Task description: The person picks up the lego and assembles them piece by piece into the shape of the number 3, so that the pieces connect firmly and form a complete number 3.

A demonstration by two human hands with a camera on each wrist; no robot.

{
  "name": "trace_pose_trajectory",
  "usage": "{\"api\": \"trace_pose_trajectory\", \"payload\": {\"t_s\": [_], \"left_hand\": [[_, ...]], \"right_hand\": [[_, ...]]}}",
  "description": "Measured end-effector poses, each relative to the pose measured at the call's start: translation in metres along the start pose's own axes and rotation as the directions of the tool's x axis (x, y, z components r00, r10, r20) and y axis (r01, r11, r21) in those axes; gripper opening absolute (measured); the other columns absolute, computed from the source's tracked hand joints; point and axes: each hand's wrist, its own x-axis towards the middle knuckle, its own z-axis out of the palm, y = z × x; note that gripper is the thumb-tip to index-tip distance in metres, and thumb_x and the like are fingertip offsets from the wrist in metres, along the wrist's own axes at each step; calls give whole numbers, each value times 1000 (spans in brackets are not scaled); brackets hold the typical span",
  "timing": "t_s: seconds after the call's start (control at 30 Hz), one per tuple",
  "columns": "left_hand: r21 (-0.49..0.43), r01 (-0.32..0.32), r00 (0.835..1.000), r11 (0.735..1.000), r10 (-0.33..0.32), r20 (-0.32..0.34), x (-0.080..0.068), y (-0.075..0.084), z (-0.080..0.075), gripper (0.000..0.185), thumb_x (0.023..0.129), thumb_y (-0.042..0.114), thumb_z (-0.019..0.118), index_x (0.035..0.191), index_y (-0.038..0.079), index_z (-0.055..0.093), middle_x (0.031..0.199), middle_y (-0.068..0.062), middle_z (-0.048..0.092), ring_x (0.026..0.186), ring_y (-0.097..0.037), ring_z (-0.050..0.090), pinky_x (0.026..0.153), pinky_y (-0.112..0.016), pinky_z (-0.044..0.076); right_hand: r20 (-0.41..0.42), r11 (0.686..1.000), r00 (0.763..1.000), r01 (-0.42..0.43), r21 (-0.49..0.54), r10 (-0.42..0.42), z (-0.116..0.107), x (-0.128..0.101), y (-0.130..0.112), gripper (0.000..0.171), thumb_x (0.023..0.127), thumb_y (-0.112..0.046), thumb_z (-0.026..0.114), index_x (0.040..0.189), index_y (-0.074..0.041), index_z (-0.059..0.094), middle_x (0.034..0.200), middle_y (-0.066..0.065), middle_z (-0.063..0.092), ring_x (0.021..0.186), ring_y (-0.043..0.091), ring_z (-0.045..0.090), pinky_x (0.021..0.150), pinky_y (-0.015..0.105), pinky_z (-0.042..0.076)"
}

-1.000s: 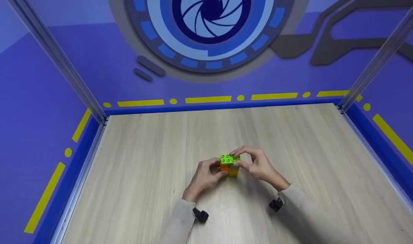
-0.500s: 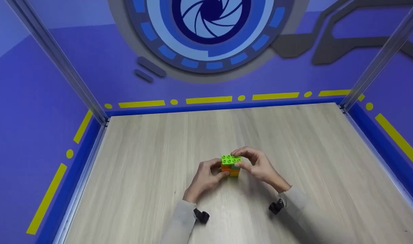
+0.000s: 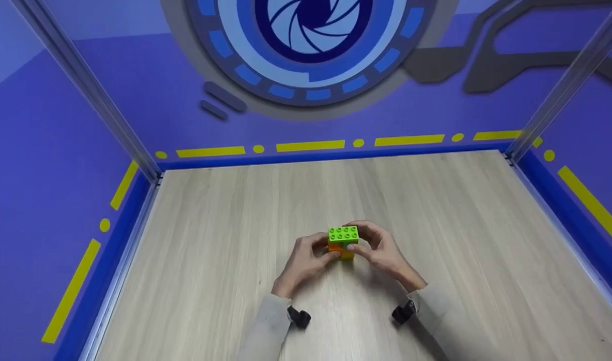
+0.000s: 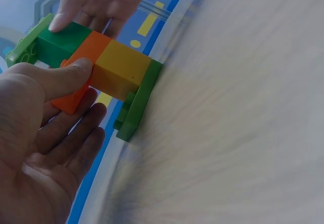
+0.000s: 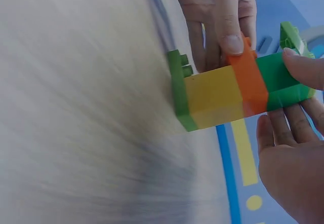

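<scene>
A wooden table (image 3: 436, 225) is enclosed by purple walls (image 3: 45, 165). Near its front middle, a small brick tower (image 3: 342, 242) is stood on a green base plate (image 4: 137, 102). The orange brick (image 4: 81, 67) is pinched by the left hand (image 3: 304, 262). The top green bricks (image 5: 280, 77) are gripped by the right hand (image 3: 384, 250).

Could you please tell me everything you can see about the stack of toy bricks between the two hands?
The brick stack looks like glossy plastic and stands upright on the wooden table, near its front middle. From the bottom it has a thin dark green plate, then a yellow brick, an orange brick, a dark green brick and a light green studded plate on top. The left hand pinches the orange layer; the right hand grips the upper green part.
</scene>
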Motion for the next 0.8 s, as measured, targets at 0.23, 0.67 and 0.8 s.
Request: {"api": "trace_pose_trajectory", "payload": {"t_s": [0.23, 0.67, 0.8], "left_hand": [[-11, -12, 1000, 1000, 12, -1, 1, -1, -1, 37, 98, 24, 81, 134, 17, 74, 129, 3, 76, 124, -13, 70, 109, -38, 57], [10, 14, 1000, 1000, -14, 1, -1, 0, 0, 39, 98, 26, 80, 136, 21, 73, 130, 6, 76, 126, -10, 68, 114, -36, 53], [12, 11, 1000, 1000, -11, -7, -1, 1, 1, 39, 98, 26, 81, 136, 21, 72, 131, 6, 75, 128, -11, 67, 115, -36, 52]], "right_hand": [[-43, 997, 996, -73, 24, 74, 2, -5, 10, 49, 95, -2, 79, 141, 0, 62, 140, 17, 66, 131, 16, 64, 116, 23, 47], [-26, 981, 982, -189, -42, 188, 1, -13, 22, 47, 98, 1, 73, 144, -2, 62, 142, 15, 67, 133, 23, 63, 117, 35, 50], [-30, 980, 981, -193, -42, 191, 1, -13, 21, 47, 98, 2, 73, 143, -1, 61, 141, 16, 67, 132, 22, 64, 118, 38, 50]]}}
